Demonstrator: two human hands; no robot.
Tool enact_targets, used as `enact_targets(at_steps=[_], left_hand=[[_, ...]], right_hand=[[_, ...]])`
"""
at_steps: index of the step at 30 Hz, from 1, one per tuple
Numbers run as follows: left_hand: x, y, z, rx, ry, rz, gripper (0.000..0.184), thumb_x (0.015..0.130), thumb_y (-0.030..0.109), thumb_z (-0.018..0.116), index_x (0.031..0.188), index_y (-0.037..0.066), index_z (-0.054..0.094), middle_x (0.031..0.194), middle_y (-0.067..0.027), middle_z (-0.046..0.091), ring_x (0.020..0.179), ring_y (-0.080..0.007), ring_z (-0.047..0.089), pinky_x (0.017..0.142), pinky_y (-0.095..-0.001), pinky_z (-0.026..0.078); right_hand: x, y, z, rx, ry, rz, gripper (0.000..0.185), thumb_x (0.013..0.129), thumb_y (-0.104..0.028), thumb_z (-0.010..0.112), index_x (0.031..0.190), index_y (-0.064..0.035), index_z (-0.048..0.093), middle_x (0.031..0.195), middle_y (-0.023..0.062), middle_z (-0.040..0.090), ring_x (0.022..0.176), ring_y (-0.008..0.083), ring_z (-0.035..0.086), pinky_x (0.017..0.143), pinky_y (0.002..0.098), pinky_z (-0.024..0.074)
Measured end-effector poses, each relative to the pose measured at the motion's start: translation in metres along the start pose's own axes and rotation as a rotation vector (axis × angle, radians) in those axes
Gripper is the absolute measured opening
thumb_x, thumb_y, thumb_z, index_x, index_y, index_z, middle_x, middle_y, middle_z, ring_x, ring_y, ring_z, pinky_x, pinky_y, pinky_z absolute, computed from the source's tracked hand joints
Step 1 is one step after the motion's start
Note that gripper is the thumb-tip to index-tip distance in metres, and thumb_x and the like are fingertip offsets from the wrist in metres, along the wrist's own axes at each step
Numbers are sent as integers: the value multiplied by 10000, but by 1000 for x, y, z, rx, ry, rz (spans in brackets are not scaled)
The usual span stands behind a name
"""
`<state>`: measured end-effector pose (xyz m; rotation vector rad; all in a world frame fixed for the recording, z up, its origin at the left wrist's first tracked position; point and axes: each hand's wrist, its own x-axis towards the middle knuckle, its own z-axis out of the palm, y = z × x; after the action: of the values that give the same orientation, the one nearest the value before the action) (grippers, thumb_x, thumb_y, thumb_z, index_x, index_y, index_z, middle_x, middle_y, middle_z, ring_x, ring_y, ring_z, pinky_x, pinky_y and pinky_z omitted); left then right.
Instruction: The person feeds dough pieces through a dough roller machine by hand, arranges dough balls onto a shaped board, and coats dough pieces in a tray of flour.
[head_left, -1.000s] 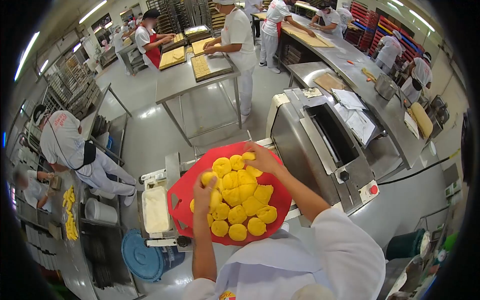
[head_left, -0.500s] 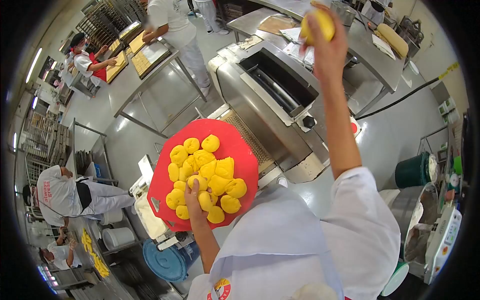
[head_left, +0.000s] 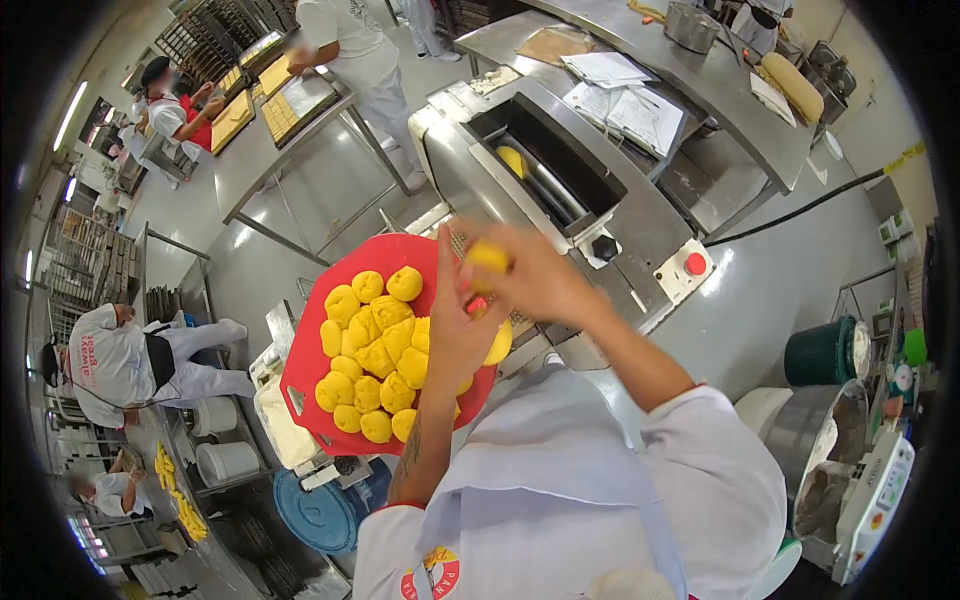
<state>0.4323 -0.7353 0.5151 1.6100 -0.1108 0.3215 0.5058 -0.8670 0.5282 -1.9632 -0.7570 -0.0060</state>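
Several yellow dough balls (head_left: 375,357) are gathered on a red board (head_left: 312,300), which lies over the near side of a metal roller machine (head_left: 455,165). My left hand (head_left: 452,345) is raised over the board's right part, its fingers stretched upward and hiding some of the dough. Just right of it, my right hand (head_left: 545,278), smeared by motion, holds a dough ball (head_left: 488,257) in its fingers. Inside the machine's hopper, one dough ball (head_left: 513,160) sits against the roller (head_left: 550,190). Another yellow ball (head_left: 500,343) shows at the board's right edge.
A red stop button (head_left: 695,263) is on the machine's right side. Papers (head_left: 630,112) lie behind the hopper. A blue lidded bin (head_left: 315,512) stands at lower left. People work at a table (head_left: 240,180) with trays, and a mixing bowl (head_left: 800,440) stands at right.
My right hand has come down from the upper right to beside my left. My left hand has lifted off the dough on the board. A dough ball now shows inside the hopper.
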Motion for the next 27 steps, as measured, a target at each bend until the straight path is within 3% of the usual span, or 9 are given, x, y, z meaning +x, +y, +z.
enact_targets(at_steps=[2, 6, 10, 16, 19, 22, 24, 25, 27], left_hand=[[1, 6, 8, -65, 46, -55, 818, 888, -4, 657, 1564, 100, 207, 1282, -174, 590, 919, -150, 649, 775, -250, 535], [-9, -37, -30, -410, 76, -442, 346, 982, 182, 610, 1267, -6, 554, 963, -136, 676, 759, -141, 658, 690, -266, 536], [-38, -86, -46, -1162, 115, -671, 263, 1003, 228, 579, 1141, 4, 583, 907, -112, 644, 927, -207, 662, 796, -378, 561], [-10, -31, 2, -571, 164, -350, 467, 1021, 178, 526, 1451, 44, 400, 1396, -143, 485, 1282, -254, 507, 1086, -413, 422], [4, -20, 6, -879, 194, -46, 584, 1008, 114, 530, 1540, 89, 290, 1554, -145, 317, 1400, -242, 388, 1136, -401, 352], [-13, -12, -27, -385, 148, 67, 624, 1005, 111, 530, 1558, 93, 242, 1608, -137, 210, 1418, -268, 374, 1121, -410, 380], [-42, -21, -57, -396, 147, -95, 603, 1002, 111, 537, 1543, 72, 274, 1594, -134, 248, 1387, -285, 416, 1093, -415, 416], [-56, -26, -71, -402, 150, -161, 593, 1000, 111, 540, 1536, 62, 290, 1586, -133, 267, 1371, -294, 437, 1079, -417, 435], [-84, -40, -97, -344, 240, -304, 562, 998, 112, 542, 1512, 34, 328, 1563, -138, 311, 1333, -303, 478, 1045, -413, 468]], right_hand=[[19, -14, -43, 44, 297, 34, 389, 842, -269, 750, 1187, -97, 696, 1209, 155, 665, 1035, 327, 661, 921, 401, 505], [48, 21, -98, -396, 903, -221, 349, 806, -226, 789, 1117, -87, 712, 1068, 141, 683, 931, 314, 656, 842, 404, 512], [1, 70, -75, -846, 211, 113, 665, 882, -409, 678, 1399, -37, 486, 1380, 202, 517, 1286, 367, 480, 1054, 468, 396], [-38, -7, -1, -129, -80, -32, 583, 855, -262, 724, 1368, -46, 548, 1348, 199, 571, 1198, 347, 578, 1019, 396, 458], [-5, -30, -33, -171, 80, 25, 515, 842, -205, 742, 1320, -72, 605, 1272, 175, 627, 1101, 269, 649, 925, 347, 515], [37, -51, -93, -424, 630, -83, 446, 866, -221, 756, 1265, -49, 650, 916, 77, 730, 762, 119, 667, 704, 273, 529], [67, -48, -131, -336, 947, -192, 450, 844, -295, 764, 1232, -87, 673, 918, 123, 726, 703, 177, 665, 630, 283, 514], [79, -39, -139, -323, 1017, -277, 448, 900, -264, 733, 1288, -59, 641, 897, 50, 726, 750, 53, 642, 645, 219, 494], [105, 2, -134, -369, 943, -234, 438, 890, -329, 715, 1244, -77, 664, 1008, 144, 716, 824, 219, 679, 734, 315, 521]])
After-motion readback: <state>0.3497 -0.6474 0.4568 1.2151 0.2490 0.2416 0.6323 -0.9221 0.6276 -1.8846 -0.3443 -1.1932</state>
